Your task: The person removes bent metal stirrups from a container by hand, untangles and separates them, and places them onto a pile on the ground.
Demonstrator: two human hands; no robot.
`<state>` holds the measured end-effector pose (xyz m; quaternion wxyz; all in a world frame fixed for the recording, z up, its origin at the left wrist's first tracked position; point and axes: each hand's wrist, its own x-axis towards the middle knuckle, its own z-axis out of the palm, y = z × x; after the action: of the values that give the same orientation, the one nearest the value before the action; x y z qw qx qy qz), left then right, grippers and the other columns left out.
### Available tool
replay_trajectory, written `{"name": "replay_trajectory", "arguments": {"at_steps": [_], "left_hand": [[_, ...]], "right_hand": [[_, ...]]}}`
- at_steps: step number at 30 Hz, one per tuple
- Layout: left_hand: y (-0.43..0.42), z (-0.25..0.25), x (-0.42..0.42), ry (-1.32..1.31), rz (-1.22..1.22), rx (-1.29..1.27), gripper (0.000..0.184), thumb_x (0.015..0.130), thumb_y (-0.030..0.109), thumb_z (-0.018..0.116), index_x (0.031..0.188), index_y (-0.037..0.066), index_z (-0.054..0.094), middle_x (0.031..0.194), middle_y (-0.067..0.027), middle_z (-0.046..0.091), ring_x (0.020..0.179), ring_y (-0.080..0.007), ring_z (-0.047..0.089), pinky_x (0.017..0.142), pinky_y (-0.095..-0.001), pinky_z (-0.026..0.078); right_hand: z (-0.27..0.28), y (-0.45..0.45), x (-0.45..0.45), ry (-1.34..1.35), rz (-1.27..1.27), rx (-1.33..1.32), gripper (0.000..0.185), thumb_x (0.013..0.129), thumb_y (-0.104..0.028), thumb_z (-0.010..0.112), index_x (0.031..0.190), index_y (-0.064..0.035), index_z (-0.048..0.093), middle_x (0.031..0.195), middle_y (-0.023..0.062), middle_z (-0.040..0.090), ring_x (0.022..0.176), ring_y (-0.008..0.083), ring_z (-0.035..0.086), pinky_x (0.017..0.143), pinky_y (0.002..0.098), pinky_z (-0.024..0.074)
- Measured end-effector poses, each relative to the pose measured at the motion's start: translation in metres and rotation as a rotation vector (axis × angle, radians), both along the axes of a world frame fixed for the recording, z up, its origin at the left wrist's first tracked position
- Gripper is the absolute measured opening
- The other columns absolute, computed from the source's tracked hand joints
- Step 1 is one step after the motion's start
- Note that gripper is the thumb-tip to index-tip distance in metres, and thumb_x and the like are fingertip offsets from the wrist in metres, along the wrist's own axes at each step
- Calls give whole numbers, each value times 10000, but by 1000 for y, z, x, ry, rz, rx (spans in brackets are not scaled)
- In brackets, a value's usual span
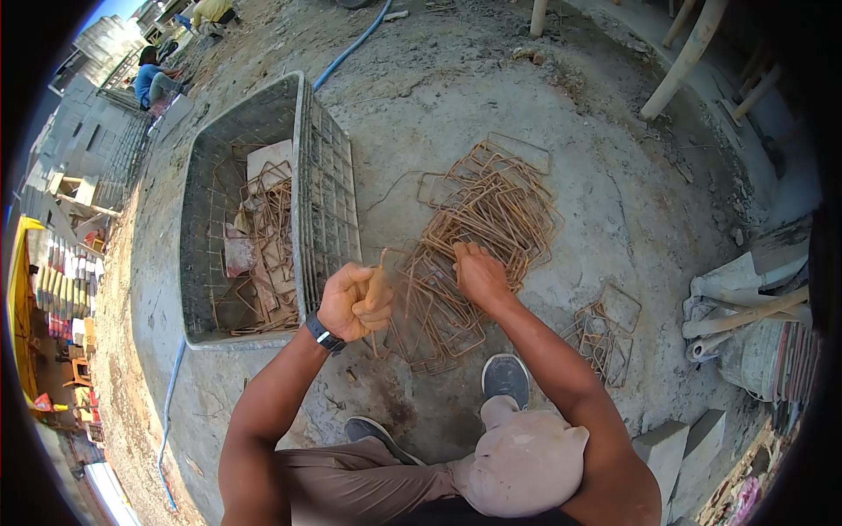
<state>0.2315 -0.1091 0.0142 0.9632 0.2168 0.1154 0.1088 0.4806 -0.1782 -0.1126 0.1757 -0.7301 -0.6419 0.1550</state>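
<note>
My left hand [355, 301], with a dark watch at the wrist, is closed around a thin rusty wire frame [383, 263] beside the crate's near right corner. My right hand [478, 270] reaches onto the pile of bent rusty metal stirrups [491, 206] on the concrete; its fingers are curled at the pile, and what they grip is hidden. Left of the pile, a grey plastic crate [329, 175] holds more rusty stirrups [274, 206] and some flat pieces. A smaller group of stirrups [605, 337] lies to the right.
A blue hose [351, 48] runs behind the crate. Wooden poles [686, 61] stand at upper right. Sacks and sticks [745, 307] lie at the right, with grey blocks [662, 447] below. One person [153, 81] sits at upper left; another [213, 12] is farther back.
</note>
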Motion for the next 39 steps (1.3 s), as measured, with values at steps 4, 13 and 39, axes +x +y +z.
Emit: {"name": "replay_trajectory", "arguments": {"at_steps": [4,13,39], "left_hand": [[-3,18,0,-69,-18,15,489,1026,363,360,748,20,570,535,26,378,456,-99,274,447,-269,247],[-2,29,6,-175,-60,70,495,1032,361,360,735,18,556,533,26,389,442,-100,268,435,-278,237],[-40,56,94,170,473,136,448,1093,459,388,792,147,501,576,68,288,454,-82,251,531,-276,358]], "right_hand": [[-18,1,-11,-8,33,-22,365,931,-149,608,1264,-10,548,1199,206,601,1155,379,569,936,476,494],[104,-13,-35,1510,-110,-18,501,1047,-420,530,1318,1,553,1067,92,656,987,190,639,875,342,515],[175,-5,22,2153,-306,448,391,1068,-406,489,1032,-29,588,590,-53,305,465,54,250,419,243,233]]}}
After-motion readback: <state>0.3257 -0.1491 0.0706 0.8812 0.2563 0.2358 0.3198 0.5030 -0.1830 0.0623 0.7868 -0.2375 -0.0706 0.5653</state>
